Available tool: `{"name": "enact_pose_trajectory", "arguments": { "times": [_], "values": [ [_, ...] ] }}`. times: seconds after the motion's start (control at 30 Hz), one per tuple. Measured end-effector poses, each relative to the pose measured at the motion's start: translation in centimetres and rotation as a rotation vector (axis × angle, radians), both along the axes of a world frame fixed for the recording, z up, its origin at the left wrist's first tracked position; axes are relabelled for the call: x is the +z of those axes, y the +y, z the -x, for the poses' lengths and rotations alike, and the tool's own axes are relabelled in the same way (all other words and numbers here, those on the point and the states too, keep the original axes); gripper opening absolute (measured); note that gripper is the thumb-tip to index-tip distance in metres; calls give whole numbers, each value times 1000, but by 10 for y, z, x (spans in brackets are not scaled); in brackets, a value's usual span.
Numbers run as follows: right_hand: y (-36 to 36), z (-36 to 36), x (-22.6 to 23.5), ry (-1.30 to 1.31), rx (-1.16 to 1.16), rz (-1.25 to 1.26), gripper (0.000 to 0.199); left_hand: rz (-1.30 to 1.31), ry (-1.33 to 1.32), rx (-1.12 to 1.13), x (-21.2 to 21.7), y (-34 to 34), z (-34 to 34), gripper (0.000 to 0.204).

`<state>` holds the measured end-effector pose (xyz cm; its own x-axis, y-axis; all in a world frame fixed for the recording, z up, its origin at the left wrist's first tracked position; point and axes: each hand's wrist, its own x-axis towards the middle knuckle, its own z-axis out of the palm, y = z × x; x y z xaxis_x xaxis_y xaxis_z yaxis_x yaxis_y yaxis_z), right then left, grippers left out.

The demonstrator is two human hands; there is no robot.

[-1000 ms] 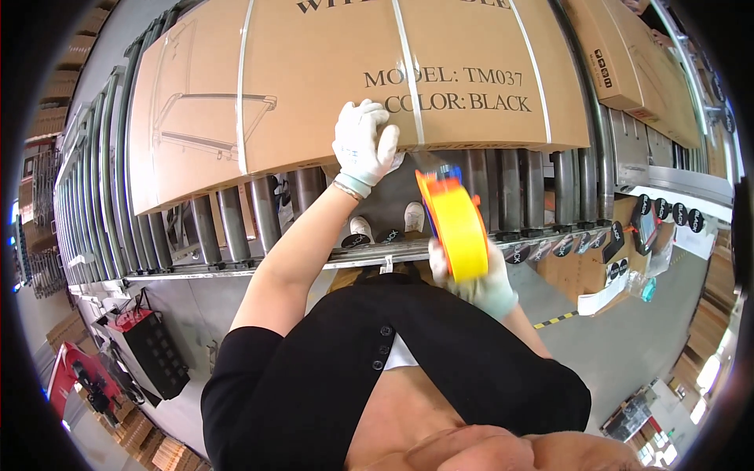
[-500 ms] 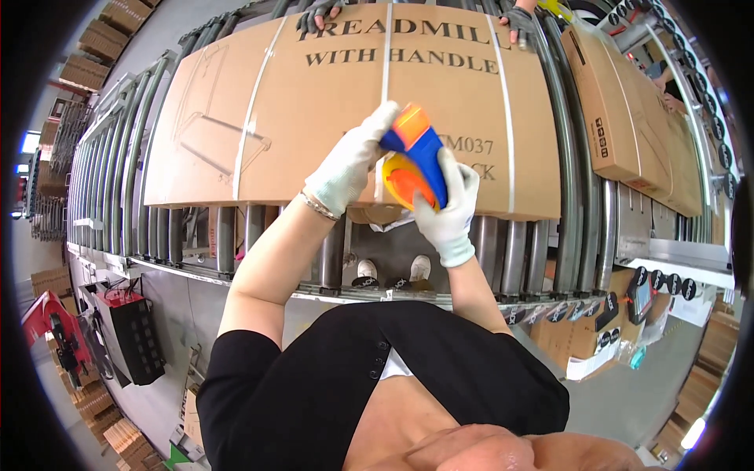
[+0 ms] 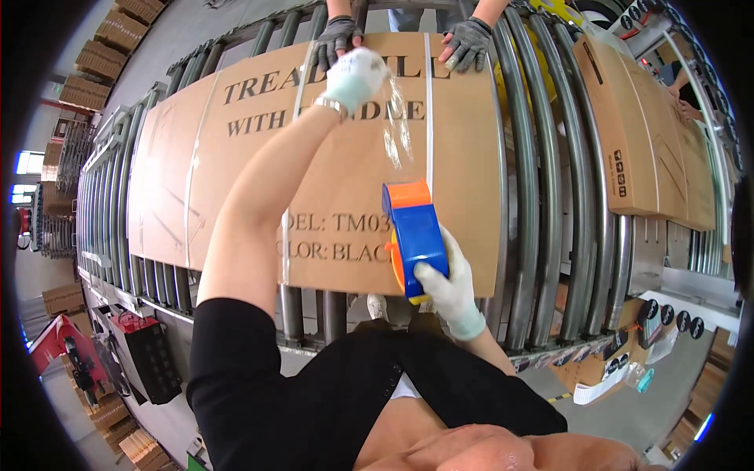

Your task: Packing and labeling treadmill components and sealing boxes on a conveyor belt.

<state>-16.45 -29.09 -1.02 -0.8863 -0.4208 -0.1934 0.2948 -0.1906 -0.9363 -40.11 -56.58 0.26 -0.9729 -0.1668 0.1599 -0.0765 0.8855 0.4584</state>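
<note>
On the cardboard box point(image 3: 330, 157), tape dispenser point(image 3: 415, 235)

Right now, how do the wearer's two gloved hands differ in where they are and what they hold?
The left hand is stretched to the far side of the cardboard box, pressing clear tape down; the right hand stays near the body at the near edge, gripping the blue-and-orange tape dispenser. Both wear white gloves and work one strip.

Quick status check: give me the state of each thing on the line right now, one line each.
Large cardboard box: lying flat on the rollers, closed, strapped.
Clear tape: stretched from the dispenser to the left hand.
Tape dispenser: gripped, over the box.
Left hand: gloved, holding the tape end.
Right hand: gloved, around the dispenser.
Co-worker's hands: resting on the far edge.
</note>
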Motion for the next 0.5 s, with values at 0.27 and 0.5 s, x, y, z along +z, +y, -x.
{"name": "enact_pose_trajectory", "arguments": {
  "times": [0.27, 0.5],
  "values": [
    [-51, 98, 6, -56, -118, -11, 78, 29, 3, -4, -47, -22, 169, 32],
    [-76, 141, 9, -112, -236, -16, 74, 50, 181, 72, -82, 9, 179, 54]
  ]
}}
